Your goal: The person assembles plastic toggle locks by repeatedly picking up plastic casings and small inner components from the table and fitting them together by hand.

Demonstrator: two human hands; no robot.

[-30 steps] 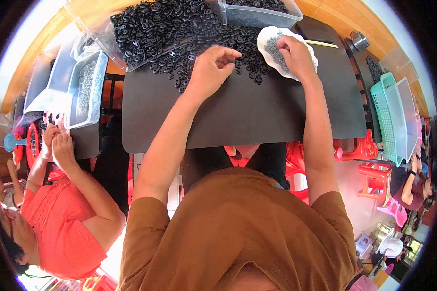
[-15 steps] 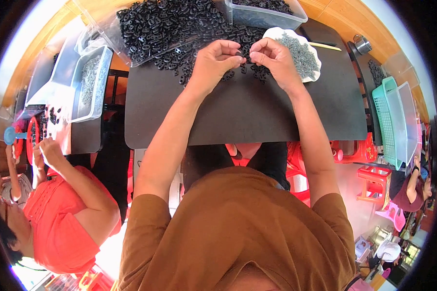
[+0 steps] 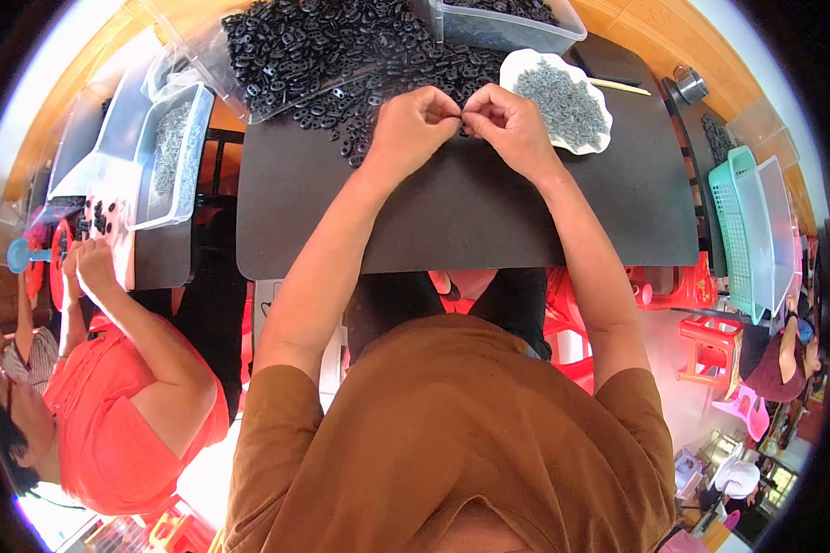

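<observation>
My left hand and my right hand meet over the far part of the dark table, their fingertips pinched and touching. Between them shows a sliver of a small black piece, gripped by the left fingers. Whatever the right fingers pinch is too small and covered to name. Just beyond lies a big heap of small black oval pieces with holes, some scattered toward my hands. To the right of my right hand stands a white scalloped plate filled with tiny grey pieces.
A clear plastic bin of black pieces stands at the back. Another bin sits on the left table, where a person in red works. A thin stick lies beside the plate; a green basket is far right.
My hands have come together, the right one moving left and slightly down until the fingertips meet. The black piece is now mostly covered. The person in red has shifted their hands.
</observation>
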